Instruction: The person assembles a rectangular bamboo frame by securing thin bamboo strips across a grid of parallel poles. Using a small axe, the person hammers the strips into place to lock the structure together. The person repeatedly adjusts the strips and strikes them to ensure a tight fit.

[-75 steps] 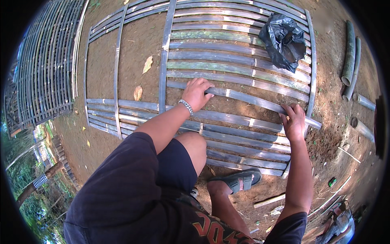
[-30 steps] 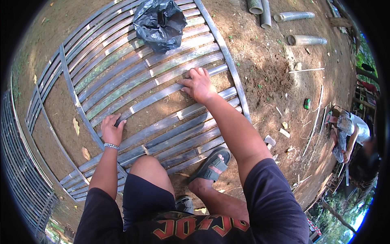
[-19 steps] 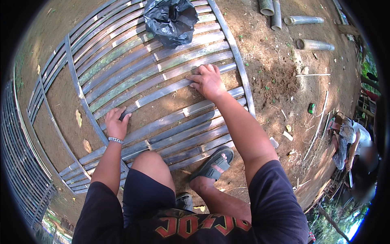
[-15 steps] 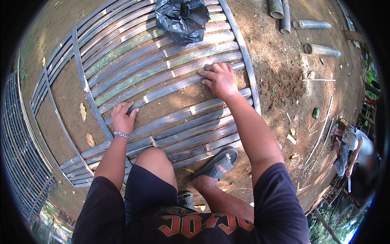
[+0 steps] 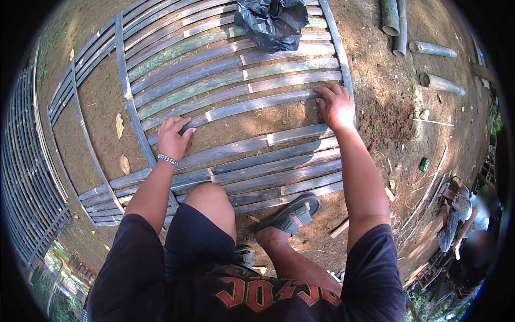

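Right hand [image 5: 337, 107] has moved rightward along the slat [image 5: 257, 104] above brown soil [image 5: 241, 127].

The bamboo slat [image 5: 263, 102] is a narrow, split strip, grey with a pale band at the node. It lies lengthwise in the slatted bamboo panel [image 5: 300, 134], roughly parallel to the adjacent slats. The left hand [image 5: 173, 137] contacts its left portion; the right hand [image 5: 337, 107] contacts its right portion near the right crosspiece [image 5: 339, 44]. The panel rests on soil, its slats spaced apart, with a wider gap below the handled slat.
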{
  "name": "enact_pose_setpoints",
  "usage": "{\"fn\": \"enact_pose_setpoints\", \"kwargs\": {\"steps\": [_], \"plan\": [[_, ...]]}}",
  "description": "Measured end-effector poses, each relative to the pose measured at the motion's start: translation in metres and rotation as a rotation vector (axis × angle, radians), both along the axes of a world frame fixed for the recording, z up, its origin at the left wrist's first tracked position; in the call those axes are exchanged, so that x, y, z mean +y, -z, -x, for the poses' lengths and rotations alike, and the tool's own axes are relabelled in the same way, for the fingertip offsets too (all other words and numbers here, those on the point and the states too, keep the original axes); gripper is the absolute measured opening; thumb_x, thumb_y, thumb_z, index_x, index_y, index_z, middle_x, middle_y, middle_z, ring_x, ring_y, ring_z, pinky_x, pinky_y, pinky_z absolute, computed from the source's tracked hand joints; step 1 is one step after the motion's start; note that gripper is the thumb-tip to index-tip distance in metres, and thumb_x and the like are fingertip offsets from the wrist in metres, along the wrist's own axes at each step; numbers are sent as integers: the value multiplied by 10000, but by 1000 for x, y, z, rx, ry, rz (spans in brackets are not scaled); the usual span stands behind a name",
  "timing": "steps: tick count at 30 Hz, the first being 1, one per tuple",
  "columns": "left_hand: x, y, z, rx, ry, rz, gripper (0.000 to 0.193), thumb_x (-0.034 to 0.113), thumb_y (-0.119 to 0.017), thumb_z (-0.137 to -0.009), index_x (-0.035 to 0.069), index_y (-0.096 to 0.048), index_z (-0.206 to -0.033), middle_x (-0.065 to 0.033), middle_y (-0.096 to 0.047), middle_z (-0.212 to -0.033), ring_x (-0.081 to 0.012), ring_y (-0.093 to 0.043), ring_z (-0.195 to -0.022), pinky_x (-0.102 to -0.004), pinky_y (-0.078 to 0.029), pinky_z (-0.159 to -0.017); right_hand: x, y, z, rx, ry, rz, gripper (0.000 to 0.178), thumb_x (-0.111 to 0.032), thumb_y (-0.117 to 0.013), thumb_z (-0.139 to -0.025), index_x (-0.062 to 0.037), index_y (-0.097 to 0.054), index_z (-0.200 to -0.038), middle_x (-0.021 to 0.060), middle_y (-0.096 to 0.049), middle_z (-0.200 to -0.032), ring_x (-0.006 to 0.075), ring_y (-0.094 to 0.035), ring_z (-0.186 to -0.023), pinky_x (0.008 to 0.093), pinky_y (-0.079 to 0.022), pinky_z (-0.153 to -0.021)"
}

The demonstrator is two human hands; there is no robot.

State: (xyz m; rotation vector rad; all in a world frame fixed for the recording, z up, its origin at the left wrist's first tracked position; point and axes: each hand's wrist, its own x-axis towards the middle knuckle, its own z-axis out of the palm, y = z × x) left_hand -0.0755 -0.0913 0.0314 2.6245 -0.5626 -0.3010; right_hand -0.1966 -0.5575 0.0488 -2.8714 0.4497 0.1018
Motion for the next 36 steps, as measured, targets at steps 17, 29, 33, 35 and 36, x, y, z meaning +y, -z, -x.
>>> {"fn": "enact_pose_setpoints", "kwargs": {"steps": [17, 29, 33, 35, 36], "plan": [[15, 17, -9, -78, 77, 26, 365, 153, -858, -769, 99, -775, -1120, -108, -695, -1077, -315, -628, -1054, -434, -484, -965, 7, 3, 5, 5, 48, -64, 416, -238, -761, -851, -246, -709, -1264, 46, -633, -1313, 296, -534, -1297, 454, -417, -1090], [6, 13, 2, -89, 100, -23, 496, 176, -863, -788, 64, -710, -1247, -143, -649, -1188, -353, -588, -1142, -491, -457, -1009, 48, -20, 91, -29, 150, -190, 569, -223, -761, -840, -185, -587, -1381, 72, -579, -1237, 296, -504, -1283, 478, -383, -1129], [7, 0, 5, -206, 114, 24, 475, 222, -852, -806, 57, -702, -1225, -158, -640, -1243, -377, -577, -1176, -507, -439, -1029, 56, -17, 118, -197, 174, -248, 575, -197, -803, -791, -120, -628, -1333, 121, -607, -1257, 355, -563, -1195, 486, -429, -1026], [0, -16, 6, -213, 121, 19, 450, 209, -839, -811, 66, -700, -1215, -155, -635, -1256, -374, -570, -1194, -500, -426, -1046, 68, -19, 124, -177, 207, -232, 552, -175, -798, -803, -94, -635, -1324, 137, -613, -1263, 364, -566, -1174, 482, -445, -1014], [-4, -17, 10, -221, 106, 20, 436, 200, -828, -815, 69, -700, -1210, -150, -630, -1268, -369, -563, -1207, -499, -420, -1052, 70, -19, 129, -175, 203, -221, 550, -170, -798, -804, -89, -637, -1324, 144, -613, -1260, 371, -565, -1167, 478, -450, -1012]]}}
